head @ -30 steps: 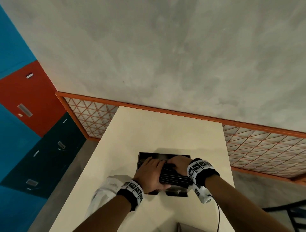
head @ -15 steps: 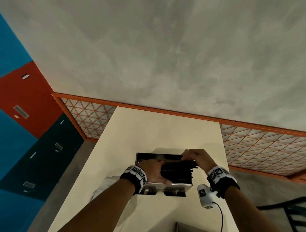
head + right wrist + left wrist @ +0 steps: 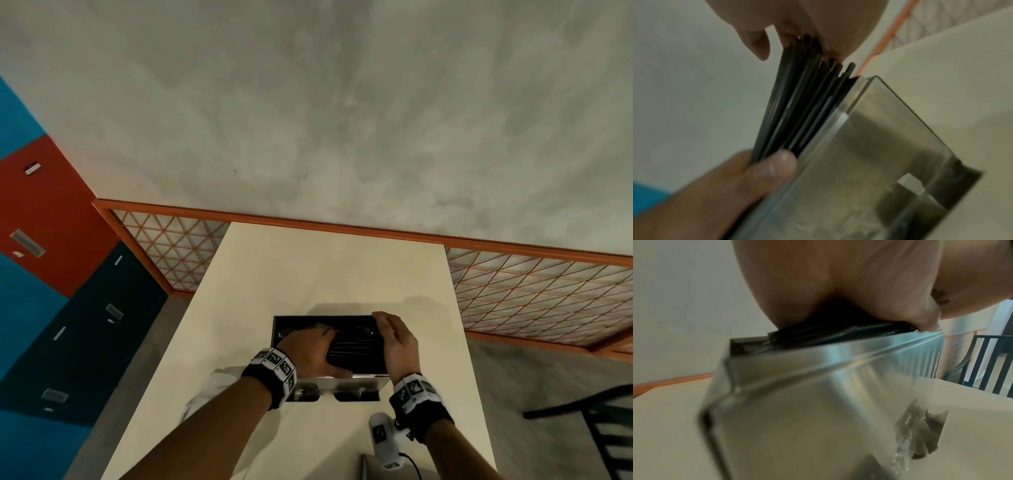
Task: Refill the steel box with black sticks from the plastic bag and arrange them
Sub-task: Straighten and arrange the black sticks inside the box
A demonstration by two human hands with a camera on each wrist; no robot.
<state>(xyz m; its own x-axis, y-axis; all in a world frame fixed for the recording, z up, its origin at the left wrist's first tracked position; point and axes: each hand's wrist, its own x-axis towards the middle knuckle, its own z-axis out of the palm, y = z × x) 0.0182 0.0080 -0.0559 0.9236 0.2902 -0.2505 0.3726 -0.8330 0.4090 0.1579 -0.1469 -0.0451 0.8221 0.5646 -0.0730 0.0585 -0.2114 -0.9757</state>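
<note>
The steel box (image 3: 363, 378) stands on the cream table, open at the top, with two cut-outs low in its near wall. A bundle of black sticks (image 3: 356, 349) lies lengthwise in the box's mouth, partly above the rim. My left hand (image 3: 308, 349) grips the bundle's left part, thumb on the near side and fingers over the top. My right hand (image 3: 399, 342) stands flat against the sticks' right ends, fingers straight. In the right wrist view the sticks (image 3: 801, 105) fan out beside the box wall (image 3: 879, 146). The white plastic bag (image 3: 212, 387) lies left, under my left forearm.
The table (image 3: 308, 274) runs away from me to a grey wall. An orange lattice railing (image 3: 531, 298) flanks it on both sides. A dark chair (image 3: 599, 428) stands at the right. A grey object (image 3: 370, 466) sits at the table's near edge.
My right hand left the top of the bundle, pinched its far right corner, and now lies flat against the stick ends. My left hand keeps its grip.
</note>
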